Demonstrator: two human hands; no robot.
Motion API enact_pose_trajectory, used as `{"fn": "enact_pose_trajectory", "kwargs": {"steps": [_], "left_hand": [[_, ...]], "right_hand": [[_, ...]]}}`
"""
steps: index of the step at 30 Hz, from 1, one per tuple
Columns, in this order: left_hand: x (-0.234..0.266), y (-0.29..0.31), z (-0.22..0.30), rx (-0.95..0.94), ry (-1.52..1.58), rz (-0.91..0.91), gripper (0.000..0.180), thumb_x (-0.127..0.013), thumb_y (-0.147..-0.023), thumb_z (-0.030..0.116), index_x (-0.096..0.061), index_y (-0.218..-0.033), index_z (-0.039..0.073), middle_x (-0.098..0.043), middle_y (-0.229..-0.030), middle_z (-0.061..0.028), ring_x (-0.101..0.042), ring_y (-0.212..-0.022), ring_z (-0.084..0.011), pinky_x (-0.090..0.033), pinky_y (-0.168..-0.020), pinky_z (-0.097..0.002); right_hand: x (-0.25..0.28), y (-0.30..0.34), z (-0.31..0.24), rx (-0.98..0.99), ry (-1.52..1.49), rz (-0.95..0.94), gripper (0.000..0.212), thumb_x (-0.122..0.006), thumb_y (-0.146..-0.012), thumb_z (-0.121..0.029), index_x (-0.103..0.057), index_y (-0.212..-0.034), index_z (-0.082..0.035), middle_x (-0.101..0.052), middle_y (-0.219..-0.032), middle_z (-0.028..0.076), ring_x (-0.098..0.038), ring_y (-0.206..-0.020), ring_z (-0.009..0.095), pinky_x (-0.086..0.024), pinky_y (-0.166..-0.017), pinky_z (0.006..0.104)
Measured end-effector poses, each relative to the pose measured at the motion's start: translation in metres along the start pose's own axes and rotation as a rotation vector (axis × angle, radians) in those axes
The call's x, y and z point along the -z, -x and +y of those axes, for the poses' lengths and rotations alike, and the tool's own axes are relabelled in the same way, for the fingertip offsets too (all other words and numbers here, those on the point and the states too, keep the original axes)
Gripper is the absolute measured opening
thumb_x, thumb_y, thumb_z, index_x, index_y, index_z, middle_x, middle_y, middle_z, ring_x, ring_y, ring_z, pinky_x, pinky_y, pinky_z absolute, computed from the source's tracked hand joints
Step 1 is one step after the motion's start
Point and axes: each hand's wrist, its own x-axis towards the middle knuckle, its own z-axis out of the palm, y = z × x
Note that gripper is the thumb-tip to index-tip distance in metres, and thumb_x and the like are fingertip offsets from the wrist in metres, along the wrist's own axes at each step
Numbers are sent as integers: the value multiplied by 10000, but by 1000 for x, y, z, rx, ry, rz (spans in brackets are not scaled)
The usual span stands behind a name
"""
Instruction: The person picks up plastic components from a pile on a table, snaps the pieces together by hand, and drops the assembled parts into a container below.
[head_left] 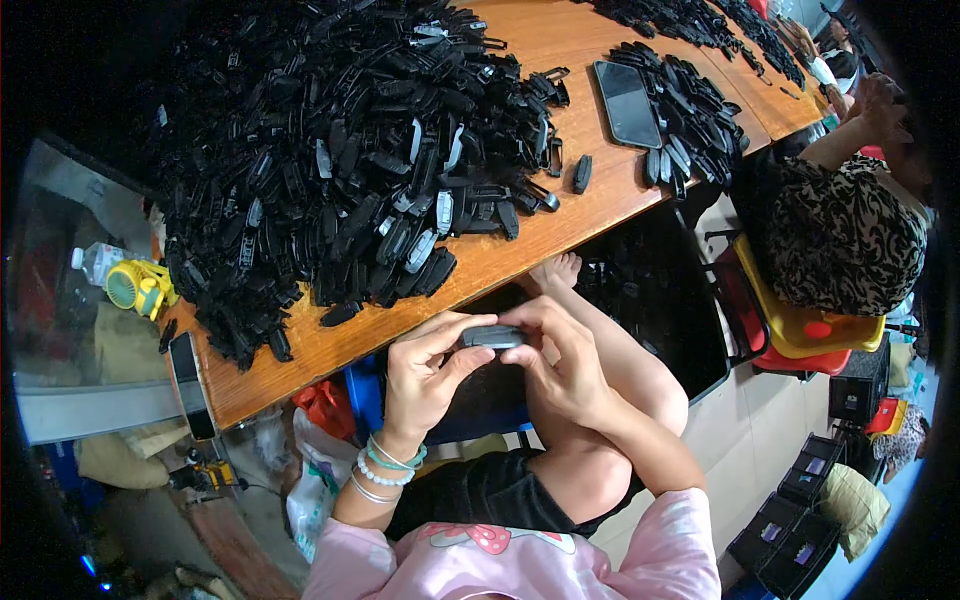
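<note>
A small dark grey plastic casing (492, 338), long and rounded, is held level between both hands just off the table's front edge. My left hand (428, 362) pinches its left end between thumb and fingers. At the other end, my right hand (556, 358) grips it with thumb and forefinger. Beyond the hands, a big heap of black plastic casing parts (340, 150) covers much of the wooden table (600, 205). One loose black part (582, 174) lies apart, to the right of the heap.
A smartphone (627, 104) rests against a smaller pile of black parts (695, 120). Another phone (191, 385) lies at the table's left corner, near a yellow fan (140, 287) and a clear bottle (97, 262). A person (840, 230) sits at right; black crates (785, 545) stand on the floor.
</note>
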Motion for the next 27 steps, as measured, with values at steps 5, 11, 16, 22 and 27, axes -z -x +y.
{"fn": "enact_pose_trajectory", "kwargs": {"steps": [5, 11, 16, 22, 27], "left_hand": [[1, 2, -3, 94, 267, -100, 273, -615, -889, 105, -618, -1084, -87, -614, -908, -85, -604, -701, -113, -482, -603, -215], [13, -17, -22, -289, -543, 111, 246, -551, -916, 163, -620, -1012, -53, -606, -865, -132, -625, -723, -247, -500, -630, -314], [15, -33, -22, -425, -1208, 227, 144, -555, -870, 76, -572, -966, -30, -514, -816, -109, -571, -711, -272, -480, -589, -354], [15, -34, -27, -498, -1324, 258, 137, -625, -813, 40, -579, -932, -11, -489, -808, -109, -553, -680, -272, -460, -557, -367], [13, -28, -34, -554, -1275, 276, 172, -598, -820, 52, -575, -976, -18, -490, -841, -98, -565, -711, -232, -480, -566, -314]], "right_hand": [[2, 0, -3, 162, 45, 90, 191, -672, -776, -14, -572, -932, 29, -571, -790, 127, -568, -678, 271, -456, -581, 317], [-2, -3, 8, -125, 41, -141, 174, -680, -795, -61, -607, -929, 22, -567, -793, 135, -575, -696, 281, -465, -622, 351], [3, -21, 19, 54, 270, -66, 135, -652, -792, -6, -633, -922, 24, -592, -824, 145, -600, -788, 298, -481, -666, 336], [12, -98, 38, 59, 517, 130, 91, -641, -780, -44, -620, -866, -23, -553, -845, 145, -580, -733, 340, -479, -648, 406], [10, -118, 52, 150, 762, 128, 115, -671, -754, -61, -630, -858, -32, -536, -875, 117, -572, -817, 306, -479, -722, 382]]}}
